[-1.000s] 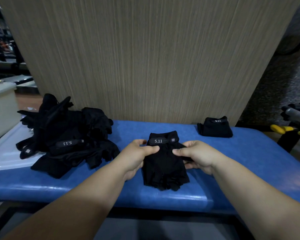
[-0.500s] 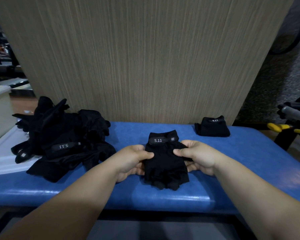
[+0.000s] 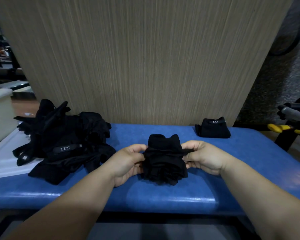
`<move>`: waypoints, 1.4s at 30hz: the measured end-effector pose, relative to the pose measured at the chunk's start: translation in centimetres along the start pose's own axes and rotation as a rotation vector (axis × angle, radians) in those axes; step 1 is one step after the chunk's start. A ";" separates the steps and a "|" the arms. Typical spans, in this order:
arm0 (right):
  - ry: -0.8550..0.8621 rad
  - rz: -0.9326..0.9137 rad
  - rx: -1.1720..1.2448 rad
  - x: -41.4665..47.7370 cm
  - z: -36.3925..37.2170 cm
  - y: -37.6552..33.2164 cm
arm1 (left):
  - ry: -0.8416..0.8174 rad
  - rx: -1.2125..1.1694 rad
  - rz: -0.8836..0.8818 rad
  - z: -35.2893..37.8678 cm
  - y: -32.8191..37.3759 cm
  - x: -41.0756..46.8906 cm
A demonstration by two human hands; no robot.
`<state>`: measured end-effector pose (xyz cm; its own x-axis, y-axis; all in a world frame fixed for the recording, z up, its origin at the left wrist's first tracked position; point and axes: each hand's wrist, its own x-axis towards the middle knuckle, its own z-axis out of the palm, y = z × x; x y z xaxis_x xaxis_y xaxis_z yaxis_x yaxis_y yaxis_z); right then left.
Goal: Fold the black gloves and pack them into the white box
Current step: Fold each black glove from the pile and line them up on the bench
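On the blue counter (image 3: pixel 249 161), near its front edge: one black glove (image 3: pixel 164 163), partly folded, its sides pinched by the left hand (image 3: pixel 128 161) and the right hand (image 3: pixel 203 158). Counter's left end: heap of unfolded gloves (image 3: pixel 62 142). Far right corner: one folded glove (image 3: pixel 213 129). Off its left end: white box (image 3: pixel 0 115).

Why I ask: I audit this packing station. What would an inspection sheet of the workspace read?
Surface: blue padded bench, holding the gloves.
Job's things: black glove, partly folded, held at centre; unfolded glove pile at left, partly on a white sheet; folded glove at back right; pale bin at far left, possibly the box.
Clutter: yellow-handled tool beyond the bench's right end.
Hands: left hand and right hand pinch the black glove's sides.
Cables: nothing seen.
Surroundings: wood-grain panel behind the bench.
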<state>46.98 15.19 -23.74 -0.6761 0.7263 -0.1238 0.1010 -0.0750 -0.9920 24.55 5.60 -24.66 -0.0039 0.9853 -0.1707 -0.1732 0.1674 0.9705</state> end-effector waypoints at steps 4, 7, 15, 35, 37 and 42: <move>0.005 -0.028 -0.035 0.2 0.0 0.1 | 0.038 0.006 0.033 0.1 -0.2 0.1; 0.014 -0.049 -0.077 0.3 0.1 0.2 | 0.063 0.051 0.060 0.2 -0.2 0.0; 0.076 -0.065 -0.273 0.3 0.9 -0.1 | 0.183 0.216 0.065 1.3 -0.1 0.0; 0.079 -0.072 -0.362 -0.1 2.2 -0.7 | 0.114 0.279 -0.005 1.9 0.2 -0.5; 0.076 -0.081 -0.374 -0.2 2.1 -0.7 | 0.131 0.390 -0.012 1.8 0.3 -0.4; -0.024 -0.050 -0.341 -0.5 1.3 -0.7 | 0.072 0.386 0.022 2.0 0.0 -0.6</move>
<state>46.23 13.99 -22.98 -0.7030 0.7067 -0.0793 0.3027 0.1965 -0.9326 26.50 5.13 -24.21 -0.0751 0.9863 -0.1472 0.2107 0.1600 0.9644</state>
